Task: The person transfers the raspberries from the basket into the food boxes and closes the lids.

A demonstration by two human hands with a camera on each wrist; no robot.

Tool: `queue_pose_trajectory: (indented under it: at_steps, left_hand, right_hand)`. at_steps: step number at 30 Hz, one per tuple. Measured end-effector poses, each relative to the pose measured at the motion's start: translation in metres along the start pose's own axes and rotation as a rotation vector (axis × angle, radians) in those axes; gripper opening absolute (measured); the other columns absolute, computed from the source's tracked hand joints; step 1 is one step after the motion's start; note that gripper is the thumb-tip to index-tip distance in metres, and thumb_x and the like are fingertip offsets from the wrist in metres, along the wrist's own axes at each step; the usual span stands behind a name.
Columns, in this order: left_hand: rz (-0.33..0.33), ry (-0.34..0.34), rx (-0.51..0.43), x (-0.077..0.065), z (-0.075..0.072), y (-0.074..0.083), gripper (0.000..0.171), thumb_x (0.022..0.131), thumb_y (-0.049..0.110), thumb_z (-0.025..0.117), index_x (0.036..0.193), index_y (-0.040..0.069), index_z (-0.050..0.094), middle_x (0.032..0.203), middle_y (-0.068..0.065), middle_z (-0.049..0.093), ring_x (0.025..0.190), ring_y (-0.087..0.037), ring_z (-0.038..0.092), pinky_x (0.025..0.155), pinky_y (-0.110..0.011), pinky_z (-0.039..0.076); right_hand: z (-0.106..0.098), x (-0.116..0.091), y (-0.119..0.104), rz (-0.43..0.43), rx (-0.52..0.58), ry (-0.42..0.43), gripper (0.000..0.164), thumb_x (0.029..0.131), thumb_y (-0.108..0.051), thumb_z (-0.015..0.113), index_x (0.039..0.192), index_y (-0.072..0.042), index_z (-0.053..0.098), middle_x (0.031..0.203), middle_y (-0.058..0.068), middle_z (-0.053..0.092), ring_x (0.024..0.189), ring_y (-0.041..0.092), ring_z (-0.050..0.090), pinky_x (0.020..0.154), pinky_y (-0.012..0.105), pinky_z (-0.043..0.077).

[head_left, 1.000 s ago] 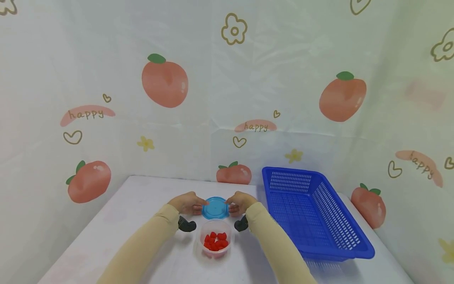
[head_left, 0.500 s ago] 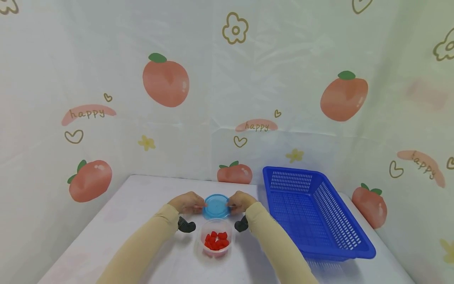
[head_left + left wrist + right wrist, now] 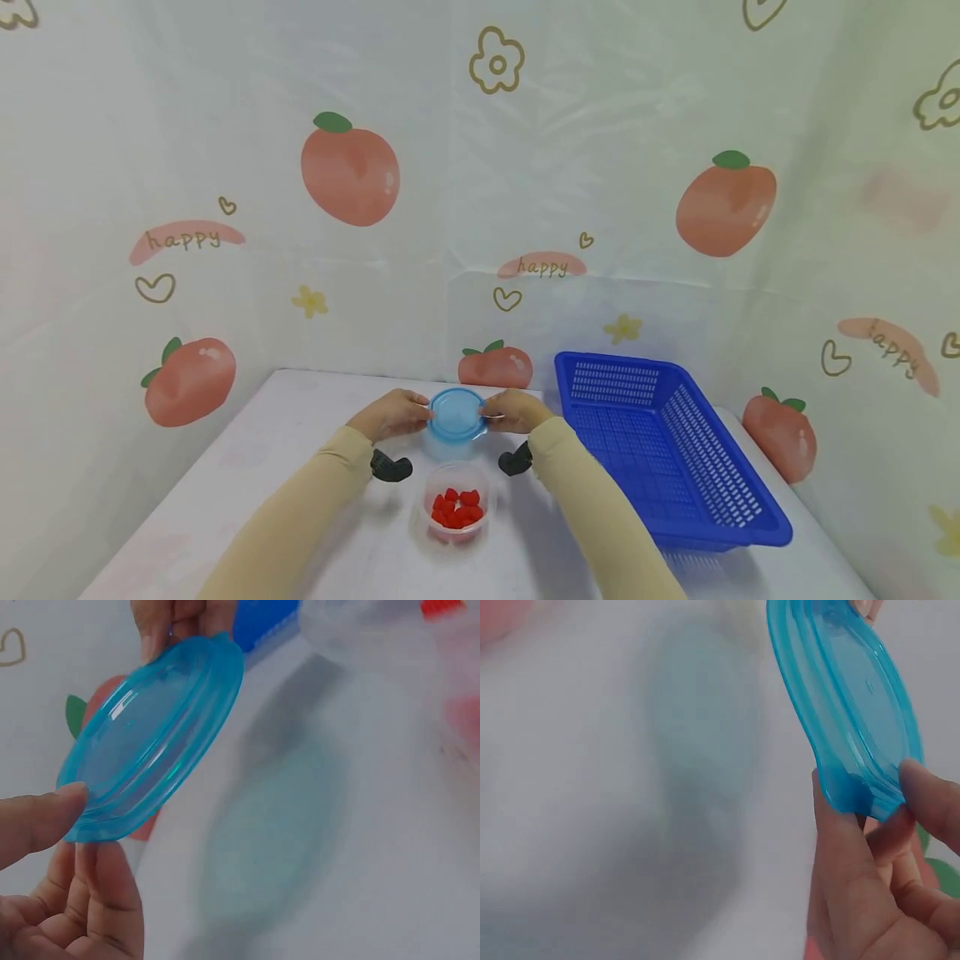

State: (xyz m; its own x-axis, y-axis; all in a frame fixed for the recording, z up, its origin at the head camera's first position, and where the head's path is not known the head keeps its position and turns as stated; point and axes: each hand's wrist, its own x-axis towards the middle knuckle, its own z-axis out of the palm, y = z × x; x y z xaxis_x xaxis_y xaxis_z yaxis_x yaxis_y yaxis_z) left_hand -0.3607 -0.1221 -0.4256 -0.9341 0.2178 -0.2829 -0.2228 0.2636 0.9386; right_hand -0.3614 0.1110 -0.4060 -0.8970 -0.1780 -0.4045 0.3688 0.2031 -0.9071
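A translucent blue round lid (image 3: pixel 457 414) is held up off the table between both hands, its shadow falling on the white surface below. My left hand (image 3: pixel 392 414) pinches its left edge, thumb on one face and fingers under the other, as the left wrist view shows on the lid (image 3: pixel 154 739). On the opposite edge my right hand (image 3: pixel 517 411) pinches the lid (image 3: pixel 847 705) in the same way. Nearer to me stands a clear round plastic tub (image 3: pixel 431 483) without a cover. Several small red pieces (image 3: pixel 457 510) lie inside it; their kind is too small to tell.
A large blue slotted plastic basket (image 3: pixel 678 467) stands to the right, close beside my right forearm. The white table (image 3: pixel 262 467) meets a patterned cloth backdrop (image 3: pixel 420 317) at its far edge. Black wrist cameras (image 3: pixel 392 467) sit under both wrists.
Both hands have raised the lid from beside the tub's far rim, upward and away from me. A gap now shows between lid and tub. The tub and basket have stayed put.
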Motion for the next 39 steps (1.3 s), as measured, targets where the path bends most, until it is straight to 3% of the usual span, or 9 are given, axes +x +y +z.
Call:
queue_pose_trajectory:
  at_steps: [2, 7, 12, 17, 23, 27, 32, 39]
  left_hand:
    - [0.043, -0.012, -0.024, -0.003, -0.002, 0.004, 0.040, 0.090, 0.004, 0.064, 0.125, -0.011, 0.052, 0.101, -0.011, 0.062, 0.086, -0.015, 0.059, 0.090, -0.033, 0.055]
    - [0.167, -0.013, -0.098, -0.011, -0.005, 0.015, 0.035, 0.091, 0.003, 0.063, 0.121, -0.013, 0.055, 0.098, -0.006, 0.064, 0.086, -0.010, 0.061, 0.099, -0.038, 0.050]
    - [0.240, 0.007, -0.071, -0.021, -0.004, 0.026, 0.033, 0.091, 0.006, 0.064, 0.118, -0.012, 0.058, 0.104, -0.010, 0.065, 0.094, -0.013, 0.063, 0.099, -0.038, 0.050]
    - [0.257, 0.029, 0.011, -0.031, -0.003, 0.030, 0.032, 0.091, 0.010, 0.065, 0.118, -0.007, 0.061, 0.110, -0.013, 0.066, 0.099, -0.017, 0.063, 0.101, -0.038, 0.049]
    - [0.276, 0.029, 0.012, -0.042, -0.002, 0.027, 0.026, 0.090, 0.005, 0.066, 0.113, -0.005, 0.063, 0.106, -0.013, 0.067, 0.093, -0.016, 0.065, 0.095, -0.036, 0.053]
    - [0.276, 0.025, 0.047, -0.049, 0.000, 0.025, 0.024, 0.090, 0.006, 0.065, 0.112, -0.003, 0.066, 0.110, -0.017, 0.066, 0.095, -0.018, 0.065, 0.095, -0.037, 0.053]
    - [0.266, 0.010, 0.000, -0.054, 0.004, 0.021, 0.025, 0.094, 0.007, 0.059, 0.115, -0.007, 0.064, 0.112, -0.018, 0.066, 0.103, -0.029, 0.066, 0.096, -0.040, 0.051]
    - [0.269, 0.035, -0.008, -0.060, 0.007, 0.017, 0.028, 0.095, 0.015, 0.061, 0.114, -0.005, 0.066, 0.106, -0.013, 0.070, 0.095, -0.019, 0.070, 0.090, -0.035, 0.055]
  right_hand:
    - [-0.002, -0.002, -0.003, -0.033, 0.005, -0.006, 0.024, 0.092, -0.003, 0.062, 0.113, 0.009, 0.060, 0.098, 0.013, 0.060, 0.096, 0.027, 0.061, 0.099, 0.045, 0.050]
    - [-0.004, -0.015, -0.009, -0.131, -0.100, 0.025, 0.020, 0.092, -0.012, 0.064, 0.107, 0.000, 0.064, 0.099, 0.009, 0.069, 0.112, 0.033, 0.061, 0.107, 0.053, 0.040]
    - [-0.006, -0.032, -0.013, -0.197, -0.088, 0.040, 0.014, 0.094, -0.016, 0.062, 0.102, -0.005, 0.063, 0.091, 0.003, 0.068, 0.102, 0.029, 0.065, 0.105, 0.053, 0.041]
    - [-0.006, -0.048, -0.016, -0.231, 0.035, 0.004, 0.015, 0.096, -0.008, 0.055, 0.109, 0.000, 0.057, 0.095, 0.010, 0.068, 0.085, 0.019, 0.066, 0.094, 0.043, 0.054]
    - [-0.002, -0.063, -0.016, -0.234, 0.121, -0.024, 0.029, 0.103, -0.013, 0.043, 0.125, 0.006, 0.048, 0.102, 0.020, 0.061, 0.088, 0.024, 0.068, 0.090, 0.042, 0.054]
    - [-0.001, -0.069, -0.014, -0.267, 0.155, -0.034, 0.025, 0.101, -0.012, 0.048, 0.117, 0.007, 0.051, 0.097, 0.017, 0.060, 0.086, 0.023, 0.069, 0.085, 0.037, 0.057]
    - [-0.002, -0.076, -0.006, -0.288, 0.179, -0.075, 0.016, 0.096, -0.003, 0.055, 0.109, 0.006, 0.052, 0.090, 0.010, 0.063, 0.077, 0.016, 0.069, 0.077, 0.030, 0.059]
    - [-0.002, -0.083, 0.004, -0.309, 0.155, -0.098, 0.042, 0.093, 0.000, 0.059, 0.132, 0.001, 0.041, 0.100, 0.015, 0.065, 0.084, 0.020, 0.071, 0.080, 0.031, 0.058]
